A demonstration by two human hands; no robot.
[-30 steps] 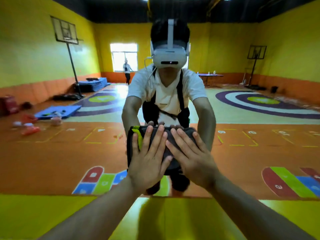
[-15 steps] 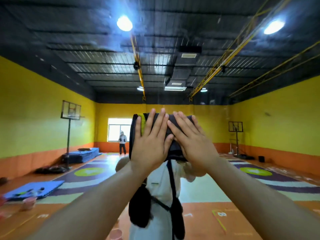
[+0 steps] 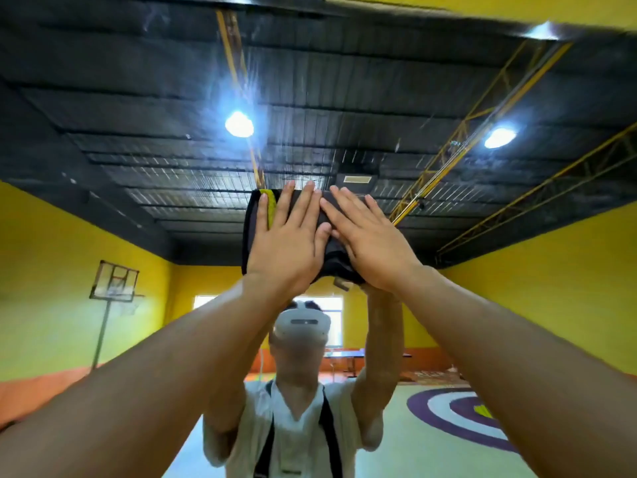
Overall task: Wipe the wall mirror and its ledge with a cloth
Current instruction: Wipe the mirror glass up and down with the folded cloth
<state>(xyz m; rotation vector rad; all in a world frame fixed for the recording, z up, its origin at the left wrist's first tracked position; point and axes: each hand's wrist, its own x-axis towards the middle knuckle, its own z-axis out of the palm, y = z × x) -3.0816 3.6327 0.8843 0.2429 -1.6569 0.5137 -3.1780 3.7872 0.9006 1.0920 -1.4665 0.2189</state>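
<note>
Seen in reflection, the person is wearing a white headset (image 3: 303, 322) with a rounded front and a dark slot across its middle, covering the eyes. A white short-sleeved shirt (image 3: 296, 443) with a V-shaped neckline is hanging loosely on the torso, its sleeves ending above the elbows. Two black straps (image 3: 329, 426) are running down from the shoulders over the shirt front. The left hand (image 3: 286, 246), right hand (image 3: 374, 250) and both forearms are going uncovered.

The left arm (image 3: 165, 370) and right arm (image 3: 499, 357) stretched upward. The left hand (image 3: 286, 241) and right hand (image 3: 374, 248) pressed flat, side by side, fingers straight and slightly spread.
</note>
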